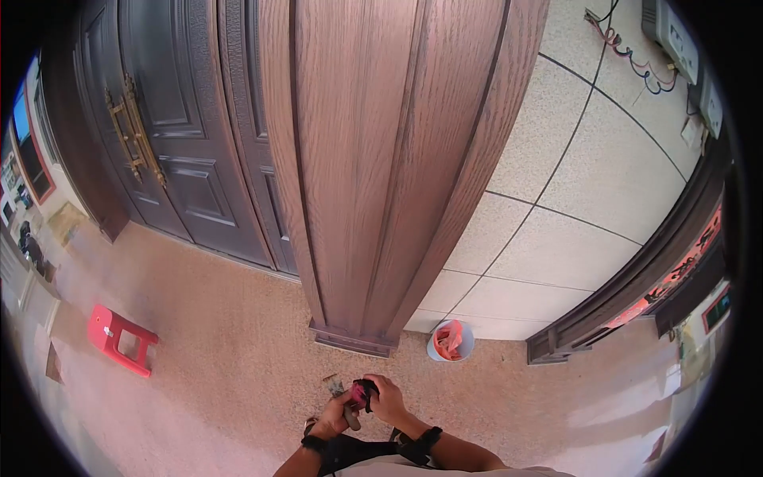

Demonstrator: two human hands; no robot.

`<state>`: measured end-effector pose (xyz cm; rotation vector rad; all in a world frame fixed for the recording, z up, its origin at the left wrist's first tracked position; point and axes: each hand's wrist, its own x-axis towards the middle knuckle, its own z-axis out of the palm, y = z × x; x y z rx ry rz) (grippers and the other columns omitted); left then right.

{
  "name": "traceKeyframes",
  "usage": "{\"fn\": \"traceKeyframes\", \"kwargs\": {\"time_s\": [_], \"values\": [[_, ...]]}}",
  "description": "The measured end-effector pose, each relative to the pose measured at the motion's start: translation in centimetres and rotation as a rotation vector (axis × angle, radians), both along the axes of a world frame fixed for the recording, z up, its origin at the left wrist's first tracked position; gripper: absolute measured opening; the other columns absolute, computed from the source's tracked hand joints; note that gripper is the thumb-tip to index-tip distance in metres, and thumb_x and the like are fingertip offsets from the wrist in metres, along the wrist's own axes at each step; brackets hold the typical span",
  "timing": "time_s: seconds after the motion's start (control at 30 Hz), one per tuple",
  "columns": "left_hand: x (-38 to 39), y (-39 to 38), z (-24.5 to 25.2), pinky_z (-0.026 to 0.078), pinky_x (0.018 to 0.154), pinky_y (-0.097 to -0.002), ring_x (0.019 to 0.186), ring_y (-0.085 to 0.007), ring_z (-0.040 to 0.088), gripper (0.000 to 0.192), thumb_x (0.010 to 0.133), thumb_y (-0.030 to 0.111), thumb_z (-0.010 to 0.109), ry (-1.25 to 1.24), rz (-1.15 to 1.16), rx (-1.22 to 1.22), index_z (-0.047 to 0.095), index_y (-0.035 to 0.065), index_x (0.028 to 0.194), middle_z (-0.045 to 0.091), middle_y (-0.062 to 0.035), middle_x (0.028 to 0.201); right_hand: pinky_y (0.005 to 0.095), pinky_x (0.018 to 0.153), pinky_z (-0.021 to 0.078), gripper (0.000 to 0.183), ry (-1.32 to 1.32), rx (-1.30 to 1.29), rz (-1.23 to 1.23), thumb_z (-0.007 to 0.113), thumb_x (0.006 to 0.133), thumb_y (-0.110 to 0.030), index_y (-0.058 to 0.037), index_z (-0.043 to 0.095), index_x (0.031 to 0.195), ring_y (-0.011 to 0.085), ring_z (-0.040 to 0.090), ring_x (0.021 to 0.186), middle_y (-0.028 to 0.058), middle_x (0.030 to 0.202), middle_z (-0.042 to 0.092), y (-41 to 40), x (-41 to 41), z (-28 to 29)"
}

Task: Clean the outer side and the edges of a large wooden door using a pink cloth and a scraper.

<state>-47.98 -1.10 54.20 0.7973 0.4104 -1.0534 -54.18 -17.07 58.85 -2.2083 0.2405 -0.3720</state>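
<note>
My left hand (pixel 334 416) grips a flat brush-like tool (pixel 335 386), its wide worn end tilted up and away from me and its handle end sticking out below the fingers. Close beside it, my right hand (pixel 388 396) is closed around a small pink and black object (pixel 361 394). The left fingers appear to touch this object too; what it is, I cannot tell. Both hands are held low in front of my body, above the floor and near the foot of a wood-grained pillar (pixel 357 179).
A bucket (pixel 469 346) with a reddish bag stands against the tiled wall (pixel 536 244). On the floor (pixel 226 340) at left is a red plastic stool (pixel 122 340). Dark double doors (pixel 197 128) have brass handles (pixel 134 131). Loose wires (pixel 641 65) hang beside wall sockets (pixel 679 45).
</note>
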Motion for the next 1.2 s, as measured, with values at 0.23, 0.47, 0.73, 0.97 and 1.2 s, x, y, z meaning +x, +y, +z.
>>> {"fn": "traceKeyframes", "kwargs": {"time_s": [0.23, 0.47, 0.73, 0.97, 1.2], "values": [[5.6, 4.6, -7.0, 0.047, 0.059, -0.0307, 0.079, -0.0216, 0.067, 0.014, 0.099, 0.015, 0.059, -0.184, 0.107, -0.109, 0.060, 0.0034, 0.107, 0.069, -0.0079, 0.090, 0.0493, 0.102, 0.0482, 0.065, 0.088, -0.270, -0.009, 0.070, 0.088, -0.034, -0.0216, 0.047, 0.147, 0.0469, 0.051, 0.128, 0.0228, 0.158, 0.026, 9.1, 0.8, 2.1], [9.3, 6.5, 5.7, 0.033, 0.027, -0.0281, 0.037, -0.0130, 0.047, 0.021, 0.099, 0.026, 0.060, -0.433, -0.073, 0.094, 0.063, 0.0063, 0.104, 0.073, -0.0165, 0.100, 0.0412, 0.091, 0.0532, 0.043, 0.211, 0.181, -0.280, 0.071, 0.083, -0.017, -0.0120, 0.068, 0.125, 0.0380, 0.066, 0.110, 0.0235, 0.121, 0.066, 3.4, 10.1, 0.7], [13.8, 4.3, 6.0, 0.038, 0.031, -0.0263, 0.050, -0.0153, 0.061, 0.021, 0.100, 0.025, 0.060, -0.498, 0.010, 0.068, 0.064, 0.0059, 0.108, 0.075, -0.0153, 0.099, 0.0559, 0.116, 0.0288, 0.068, -0.930, -0.793, -0.440, 0.060, 0.077, 0.007, 0.0030, 0.043, 0.143, 0.0500, 0.034, 0.140, 0.0291, 0.153, 0.033, -12.2, 24.2, 36.7], [15.9, -1.5, 14.2, 0.046, 0.056, -0.0301, 0.083, -0.0231, 0.073, 0.022, 0.100, 0.025, 0.063, -0.494, -0.110, 0.126, 0.061, 0.0040, 0.107, 0.074, -0.0125, 0.098, 0.0596, 0.119, 0.0167, 0.061, -1.048, -1.212, -0.396, 0.059, 0.085, -0.001, 0.0022, 0.045, 0.144, 0.0411, 0.025, 0.148, 0.0243, 0.158, 0.030, -17.0, 28.7, 55.3], [18.4, -11.6, 27.1, 0.044, 0.052, -0.0258, 0.077, -0.0175, 0.072, 0.030, 0.102, 0.032, 0.060, -0.984, 0.032, 0.098, 0.063, 0.0046, 0.112, 0.075, -0.0103, 0.094, 0.0533, 0.112, 0.0340, 0.048, -1.134, -1.368, -0.614, 0.054, 0.093, -0.022, 0.0059, 0.054, 0.132, 0.0465, 0.045, 0.130, 0.0296, 0.138, 0.051, -19.4, 28.5, 77.9]]}}
